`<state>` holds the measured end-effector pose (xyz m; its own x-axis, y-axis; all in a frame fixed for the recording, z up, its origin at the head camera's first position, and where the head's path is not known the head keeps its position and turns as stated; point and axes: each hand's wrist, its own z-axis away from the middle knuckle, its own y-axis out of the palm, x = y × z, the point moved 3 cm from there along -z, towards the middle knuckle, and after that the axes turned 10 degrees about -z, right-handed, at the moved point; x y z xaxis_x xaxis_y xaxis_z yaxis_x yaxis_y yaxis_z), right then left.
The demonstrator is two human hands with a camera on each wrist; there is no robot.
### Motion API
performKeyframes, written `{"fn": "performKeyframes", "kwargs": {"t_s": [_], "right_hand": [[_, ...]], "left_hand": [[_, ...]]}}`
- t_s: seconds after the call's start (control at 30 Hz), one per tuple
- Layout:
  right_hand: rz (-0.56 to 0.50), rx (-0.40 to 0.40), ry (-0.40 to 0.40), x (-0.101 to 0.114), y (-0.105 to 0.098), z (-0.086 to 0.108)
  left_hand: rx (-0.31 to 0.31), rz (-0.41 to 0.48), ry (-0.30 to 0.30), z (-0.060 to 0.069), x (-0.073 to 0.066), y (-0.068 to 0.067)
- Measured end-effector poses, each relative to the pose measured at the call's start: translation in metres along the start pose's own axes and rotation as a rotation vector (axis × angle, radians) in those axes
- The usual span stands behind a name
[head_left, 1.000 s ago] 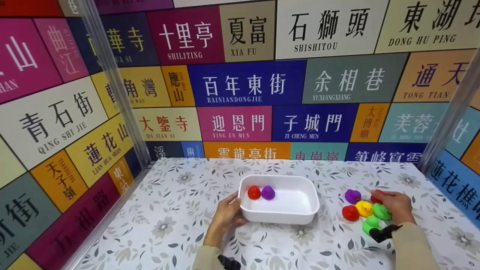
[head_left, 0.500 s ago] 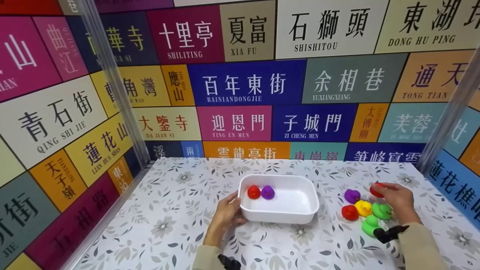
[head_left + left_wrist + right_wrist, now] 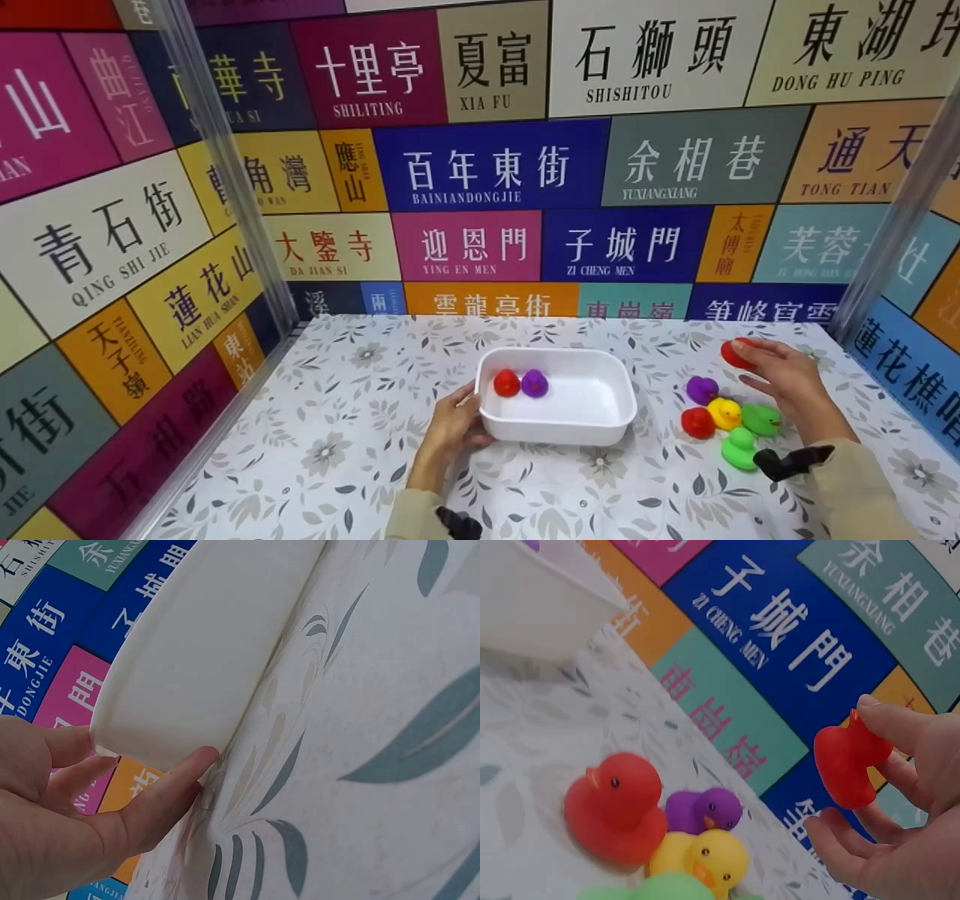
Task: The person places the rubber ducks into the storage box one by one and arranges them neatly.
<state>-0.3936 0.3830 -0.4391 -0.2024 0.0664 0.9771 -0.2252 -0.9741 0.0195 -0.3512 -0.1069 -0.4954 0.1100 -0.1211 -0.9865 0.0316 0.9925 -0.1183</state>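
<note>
My right hand [image 3: 787,379] pinches a red rubber duck [image 3: 844,769] between thumb and fingers, raised above the table. Below it a cluster of rubber ducks sits on the cloth: a red duck [image 3: 615,814], a purple duck [image 3: 702,389], a yellow duck [image 3: 725,413], a green duck [image 3: 762,420] and a lighter green duck [image 3: 739,450]. My left hand [image 3: 452,429] holds the left end of a white plastic tub [image 3: 202,652], thumb low on its wall and a finger at its rim. Inside the tub are a red duck [image 3: 506,382] and a purple duck [image 3: 534,383].
A white cloth with a leaf and flower print [image 3: 330,405] covers the table. Behind and to the left stand walls of coloured street-name panels [image 3: 491,165]. Clear upright posts [image 3: 240,180] mark the corners. Bare cloth lies between the tub and the duck cluster.
My right hand has lifted the red duck up from the cluster and moved it slightly left and away from the others. The left hand and tub stay in place.
</note>
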Motion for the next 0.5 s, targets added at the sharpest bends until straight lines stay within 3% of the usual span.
{"fn": "performKeyframes", "kwargs": {"t_s": [0.13, 0.5], "right_hand": [[-0.053, 0.079, -0.015, 0.007, 0.01, 0.006], [0.025, 0.199, -0.063, 0.021, 0.046, 0.023]], "left_hand": [[-0.001, 0.0, 0.007, 0.0, 0.0, 0.0], [-0.002, -0.011, -0.02, -0.001, 0.0, 0.0]]}}
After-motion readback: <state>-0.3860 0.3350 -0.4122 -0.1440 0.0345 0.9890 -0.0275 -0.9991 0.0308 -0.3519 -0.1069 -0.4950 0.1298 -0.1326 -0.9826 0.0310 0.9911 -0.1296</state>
